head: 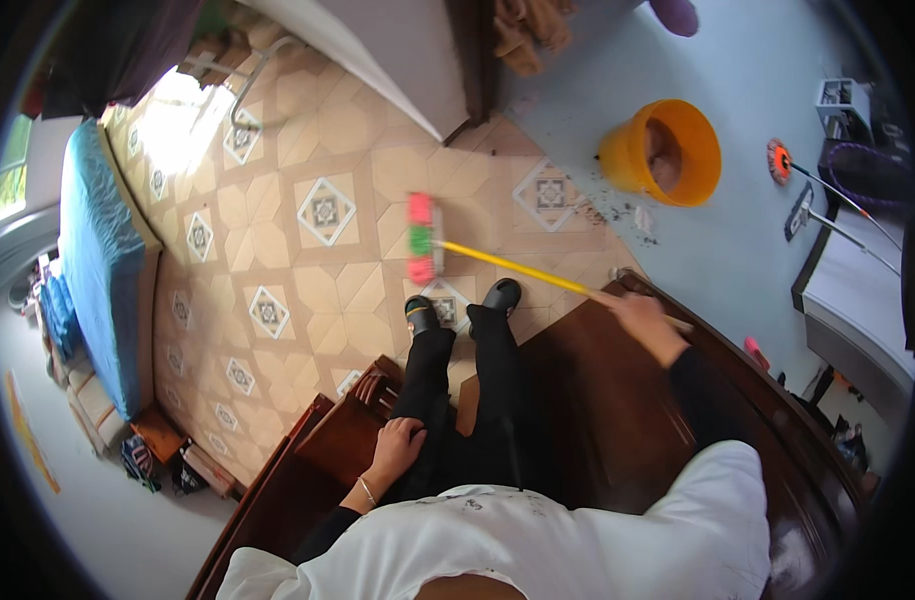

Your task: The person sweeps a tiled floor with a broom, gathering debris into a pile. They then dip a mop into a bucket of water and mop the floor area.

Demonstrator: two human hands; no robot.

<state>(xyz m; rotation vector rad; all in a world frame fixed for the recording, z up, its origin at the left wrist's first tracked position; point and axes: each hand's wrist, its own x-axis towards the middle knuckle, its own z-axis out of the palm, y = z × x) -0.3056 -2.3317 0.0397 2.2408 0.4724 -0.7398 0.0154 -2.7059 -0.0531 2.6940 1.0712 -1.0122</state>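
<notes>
My right hand [643,321] is closed around the yellow handle of a broom [513,266], near its bare end. The broom's pink and green bristle head [421,238] lies over the patterned tile floor, just beyond my dark shoes, and looks slightly blurred. My left hand [399,444], with a bracelet at the wrist, rests on my black-trousered thigh and holds nothing that I can see. Small debris [594,211] lies scattered where the tiles meet the grey floor. Beside it stands an orange bucket [622,159] with something brownish inside.
Dark wooden furniture [592,420] lies around my legs and right side. A white partition's edge [444,139] juts in ahead. A blue-covered bed or table [101,262] stands far left. At the right, mops [780,161] lean near a white-topped cabinet [855,277].
</notes>
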